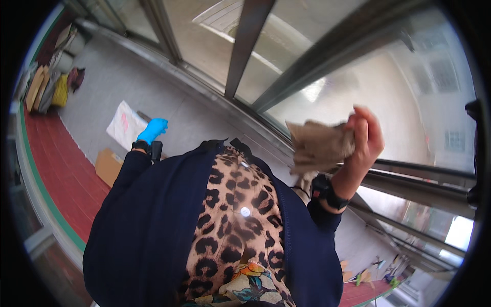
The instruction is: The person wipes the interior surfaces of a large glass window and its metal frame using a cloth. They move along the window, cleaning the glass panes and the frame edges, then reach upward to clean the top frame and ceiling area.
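My right hand (366, 136), ungloved, grips a bunched brown cloth (322, 146) in front of a metal-framed window pane (383, 96). Away to the left, my left hand (153, 129) wears a blue disposable glove; its fingers look curled, and whether anything is in them is not plain. Beyond that hand a white bag or sheet with a pink mark (124, 124) lies on the grey floor. Each wrist has a dark band with a small device.
Metal window frames (249, 46) run across the top and right. A cardboard box (107, 167) lies at left, near red flooring (57, 153). Bags and folded cardboard (38, 88) stand at the far left. Several small items lie at lower right.
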A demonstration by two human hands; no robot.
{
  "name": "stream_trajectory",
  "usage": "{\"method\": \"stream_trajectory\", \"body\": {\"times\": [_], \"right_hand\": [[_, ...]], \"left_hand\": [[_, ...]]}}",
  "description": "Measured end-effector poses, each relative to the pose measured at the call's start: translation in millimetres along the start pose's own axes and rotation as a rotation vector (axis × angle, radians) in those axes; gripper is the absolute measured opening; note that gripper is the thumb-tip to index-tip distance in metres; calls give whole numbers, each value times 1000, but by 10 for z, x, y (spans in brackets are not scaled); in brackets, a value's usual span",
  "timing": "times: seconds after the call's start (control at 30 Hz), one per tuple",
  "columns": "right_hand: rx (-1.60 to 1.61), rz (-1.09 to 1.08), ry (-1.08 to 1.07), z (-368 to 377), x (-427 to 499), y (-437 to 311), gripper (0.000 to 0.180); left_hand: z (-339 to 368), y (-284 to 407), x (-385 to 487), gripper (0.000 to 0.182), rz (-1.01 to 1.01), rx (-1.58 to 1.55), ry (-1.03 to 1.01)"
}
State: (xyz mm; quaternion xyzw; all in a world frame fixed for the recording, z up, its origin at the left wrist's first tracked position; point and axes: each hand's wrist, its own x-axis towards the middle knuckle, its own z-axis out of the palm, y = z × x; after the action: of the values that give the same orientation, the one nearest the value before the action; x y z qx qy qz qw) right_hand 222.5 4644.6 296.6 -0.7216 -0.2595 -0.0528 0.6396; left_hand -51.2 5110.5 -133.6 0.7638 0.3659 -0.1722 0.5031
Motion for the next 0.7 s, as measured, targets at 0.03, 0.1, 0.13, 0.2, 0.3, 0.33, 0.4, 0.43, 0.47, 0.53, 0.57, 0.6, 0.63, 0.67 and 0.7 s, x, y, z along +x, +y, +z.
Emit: {"method": "stream_trajectory", "body": {"times": [0.03,0.1,0.13,0.2,0.3,0.33,0.4,0.43,0.47,0.53,0.57,0.6,0.63,0.67,0.7], "right_hand": [[-51,-73,-68,239,187,-15,16],[-43,-209,-192,781,520,-123,13],[-14,-310,-265,1063,676,-205,14],[-149,-574,-354,1520,856,-510,19],[-283,-883,-534,2416,1342,-436,14],[-502,-978,-595,2590,1437,-326,19],[-928,-1201,-788,2984,1598,3,16],[-1026,-1217,-694,3028,1576,217,13],[-1122,-1229,-596,2998,1552,417,10],[-1315,-1291,-607,2819,1527,674,10],[-1407,-1325,-613,2776,1521,749,10],[-1353,-1274,-626,2770,1539,795,9],[-1360,-1281,-656,2744,1542,820,9],[-1375,-1284,-685,2719,1562,828,9],[-1393,-1288,-715,2724,1593,827,9]], "left_hand": [[23,-12,-61,33,-99,-162,-12],[35,-116,-254,34,-123,-243,34],[56,-222,-373,34,-110,-309,50],[62,-575,-778,35,-119,-366,58],[23,-1176,-1117,35,-207,-462,118],[24,-1374,-1229,35,-268,-515,161],[45,-1735,-1424,33,-384,-543,198],[91,-1895,-1528,32,-443,-577,214],[111,-2036,-1623,32,-502,-602,234],[157,-2233,-1773,32,-570,-637,252],[190,-2294,-1847,32,-616,-660,236],[220,-2323,-1890,34,-640,-656,243],[241,-2332,-1930,34,-575,-672,226],[262,-2312,-1939,34,-520,-674,208],[266,-2277,-1928,34,-462,-679,187]]}}
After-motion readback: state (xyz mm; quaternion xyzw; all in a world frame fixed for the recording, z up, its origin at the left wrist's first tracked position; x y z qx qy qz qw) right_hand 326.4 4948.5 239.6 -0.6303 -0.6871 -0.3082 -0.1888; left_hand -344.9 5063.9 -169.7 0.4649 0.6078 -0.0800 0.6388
